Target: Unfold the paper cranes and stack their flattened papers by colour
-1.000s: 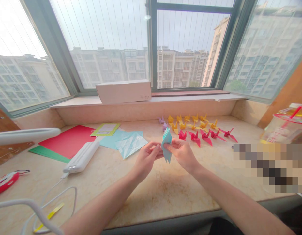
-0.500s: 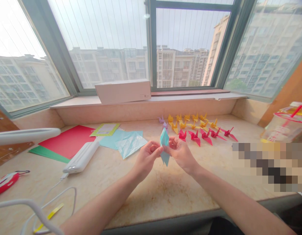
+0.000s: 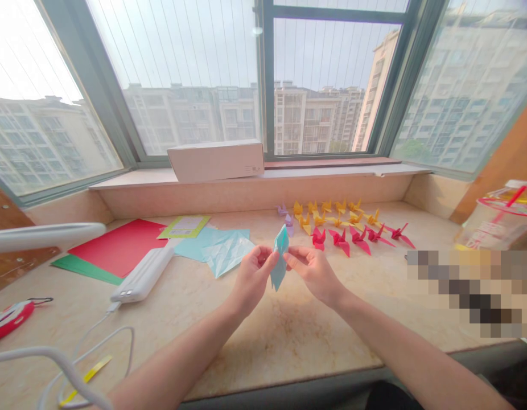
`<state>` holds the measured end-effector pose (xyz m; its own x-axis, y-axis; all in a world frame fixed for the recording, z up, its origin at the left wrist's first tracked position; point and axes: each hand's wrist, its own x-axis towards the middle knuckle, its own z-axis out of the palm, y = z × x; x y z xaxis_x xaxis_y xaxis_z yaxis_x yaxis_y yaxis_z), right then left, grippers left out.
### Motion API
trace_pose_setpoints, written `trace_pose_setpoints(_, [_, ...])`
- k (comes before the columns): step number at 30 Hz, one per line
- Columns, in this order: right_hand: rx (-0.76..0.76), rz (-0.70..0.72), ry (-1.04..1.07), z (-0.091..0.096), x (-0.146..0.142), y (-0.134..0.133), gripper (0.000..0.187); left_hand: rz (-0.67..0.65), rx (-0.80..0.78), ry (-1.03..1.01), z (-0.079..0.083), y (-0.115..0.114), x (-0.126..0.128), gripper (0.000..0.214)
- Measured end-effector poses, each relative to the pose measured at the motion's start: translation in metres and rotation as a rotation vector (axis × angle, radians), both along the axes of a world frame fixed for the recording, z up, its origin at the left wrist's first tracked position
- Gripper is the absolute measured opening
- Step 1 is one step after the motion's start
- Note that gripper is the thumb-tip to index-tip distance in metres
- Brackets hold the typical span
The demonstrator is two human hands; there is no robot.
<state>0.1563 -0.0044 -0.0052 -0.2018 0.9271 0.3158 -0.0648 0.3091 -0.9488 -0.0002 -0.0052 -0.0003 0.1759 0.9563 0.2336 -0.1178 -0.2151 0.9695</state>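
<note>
A narrow, folded piece of light blue paper (image 3: 280, 257) stands upright above the stone counter (image 3: 263, 336), pinched from both sides. My left hand (image 3: 251, 278) grips its left edge with closed fingers. My right hand (image 3: 312, 270) pinches its right edge. Just behind the hands lie rows of finished paper cranes: red ones (image 3: 357, 237) in front, yellow ones (image 3: 332, 210) behind, and a couple of purple ones (image 3: 284, 213) at the left end.
Loose light blue sheets (image 3: 221, 247), red paper (image 3: 118, 245) and green paper (image 3: 82, 267) lie at the left. A white power bank (image 3: 141, 274) with a cable sits near them. A white box (image 3: 216, 159) rests on the sill. A plastic cup (image 3: 500, 219) stands far right.
The folded blue paper has turned narrower and shifted slightly left between my hands. Both hands stayed pinched on it and moved a little left.
</note>
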Motion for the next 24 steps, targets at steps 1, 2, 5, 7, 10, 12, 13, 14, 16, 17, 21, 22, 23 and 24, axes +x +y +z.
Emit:
trace_pose_setpoints(1, [0.003, -0.022, -0.01, -0.002, -0.001, 0.0, 0.031, 0.021, 0.031, 0.02, 0.001, -0.001, 0.001, 0.028])
trace_pose_setpoints(2, [0.006, -0.046, -0.02, -0.004, -0.002, 0.001, 0.031, 0.047, 0.058, 0.04, 0.002, -0.002, 0.001, 0.028])
trace_pose_setpoints(5, [0.038, -0.141, -0.07, -0.01, -0.003, 0.001, 0.027, 0.137, 0.105, 0.103, 0.002, -0.004, 0.002, 0.026])
trace_pose_setpoints(7, [0.072, -0.204, -0.114, -0.012, -0.005, 0.0, 0.024, 0.181, 0.121, 0.142, 0.001, -0.004, 0.002, 0.025])
trace_pose_setpoints(10, [0.118, -0.287, -0.148, -0.013, -0.007, -0.002, 0.021, 0.205, 0.147, 0.169, -0.001, -0.003, 0.002, 0.026])
trace_pose_setpoints(12, [0.143, -0.347, -0.131, -0.013, -0.008, -0.003, 0.022, 0.202, 0.167, 0.164, -0.002, -0.003, 0.002, 0.026])
trace_pose_setpoints(13, [0.159, -0.375, -0.121, -0.014, -0.009, -0.003, 0.022, 0.198, 0.174, 0.159, -0.003, -0.003, 0.002, 0.026])
trace_pose_setpoints(14, [0.18, -0.394, -0.121, -0.014, -0.009, -0.004, 0.021, 0.189, 0.177, 0.154, -0.004, -0.003, 0.002, 0.026])
trace_pose_setpoints(16, [0.241, -0.41, -0.153, -0.013, -0.008, -0.006, 0.016, 0.174, 0.171, 0.149, -0.004, -0.003, 0.001, 0.027])
trace_pose_setpoints(17, [0.28, -0.405, -0.182, -0.012, -0.008, -0.007, 0.014, 0.165, 0.164, 0.15, -0.005, -0.003, 0.001, 0.028])
trace_pose_setpoints(21, [0.434, -0.356, -0.283, -0.007, -0.007, -0.012, 0.015, 0.142, 0.119, 0.143, -0.005, -0.004, 0.0, 0.03])
trace_pose_setpoints(22, [0.462, -0.35, -0.304, -0.007, -0.006, -0.012, 0.017, 0.14, 0.108, 0.132, -0.005, -0.004, 0.0, 0.031])
trace_pose_setpoints(23, [0.482, -0.348, -0.323, -0.006, -0.006, -0.013, 0.019, 0.139, 0.098, 0.117, -0.005, -0.004, 0.0, 0.031])
trace_pose_setpoints(24, [0.497, -0.348, -0.338, -0.007, -0.006, -0.012, 0.02, 0.138, 0.089, 0.1, -0.005, -0.004, 0.0, 0.031])
